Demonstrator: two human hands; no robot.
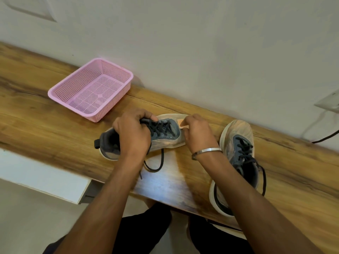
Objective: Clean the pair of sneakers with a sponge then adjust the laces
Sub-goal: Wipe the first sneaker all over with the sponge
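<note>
A grey sneaker with black laces (165,132) lies across the wooden shelf, toe pointing right. My left hand (133,133) grips it over the tongue and collar. Against the sneaker's toe my right hand (197,133) pinches a small orange sponge (180,123); only a corner of the sponge shows. One lace end hangs loose below the shoe (156,167). The second grey sneaker (238,154) stands to the right, toe toward the wall, its heel hidden behind my right forearm.
A pink perforated basket (60,92) sits at the shelf's back left, with nothing in it. The wooden shelf (55,140) runs along a white wall. A wall socket (330,101) with a black cable (324,138) is at far right.
</note>
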